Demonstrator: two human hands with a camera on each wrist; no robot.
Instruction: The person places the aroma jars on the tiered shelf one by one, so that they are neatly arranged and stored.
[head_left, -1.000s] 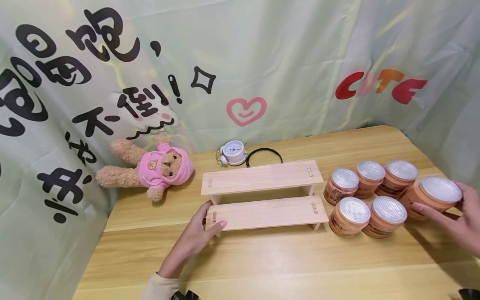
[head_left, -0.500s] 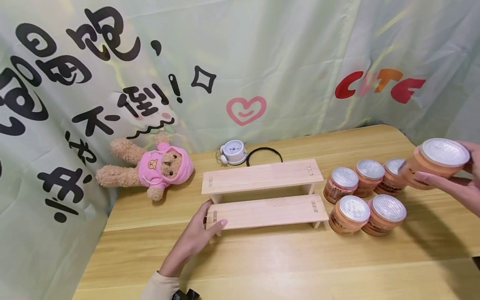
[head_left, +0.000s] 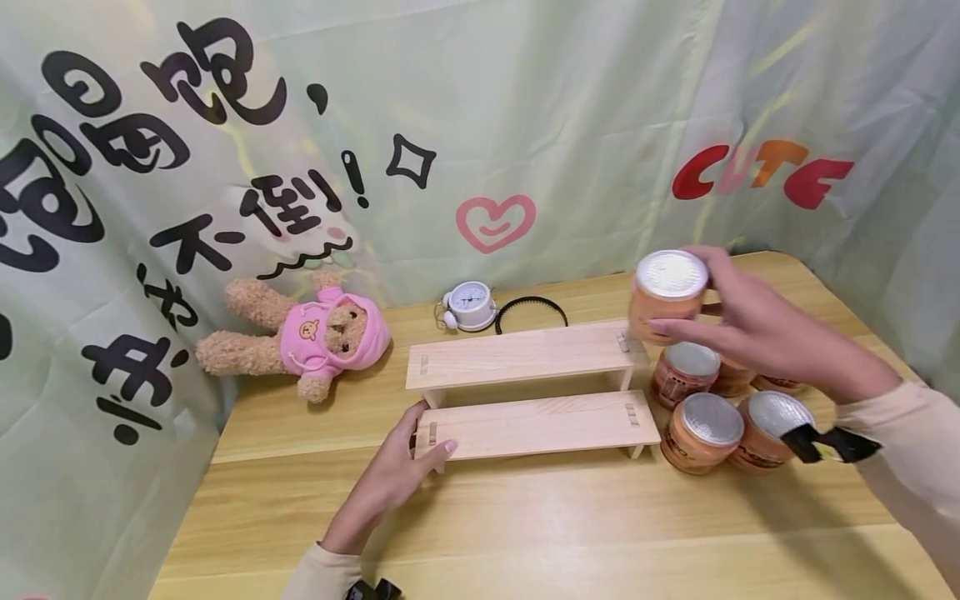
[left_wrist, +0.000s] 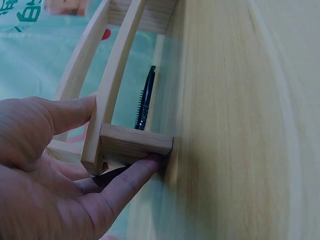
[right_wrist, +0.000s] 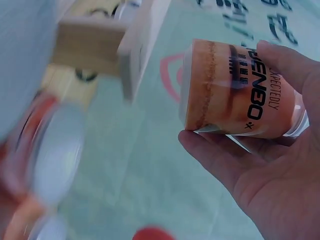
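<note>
My right hand (head_left: 750, 325) holds an orange-labelled jar (head_left: 666, 304) with a silvery lid, raised beside the right end of the rear tier. In the right wrist view, thumb and fingers wrap the sides of this jar (right_wrist: 240, 90), its label turned to the camera. A two-tier wooden shelf rack (head_left: 532, 427) stands mid-table. At the left end of its lower tier, my left hand (head_left: 401, 454) grips the board, thumb on top. The left wrist view shows the left hand (left_wrist: 75, 175) with its thumb on the board and fingers against the end leg (left_wrist: 135, 140).
Several similar jars (head_left: 705, 425) stand right of the rack, partly under the right arm. A teddy bear (head_left: 330, 333) in a pink hoodie lies at the left. Behind the rack are a white alarm clock (head_left: 470, 304) and a black toothed headband (head_left: 532, 300). A printed curtain (head_left: 585, 150) hangs behind.
My right hand has lifted the jar from the group's right side and carried it left over the other jars toward the rack. The left hand has kept its grip on the rack.
</note>
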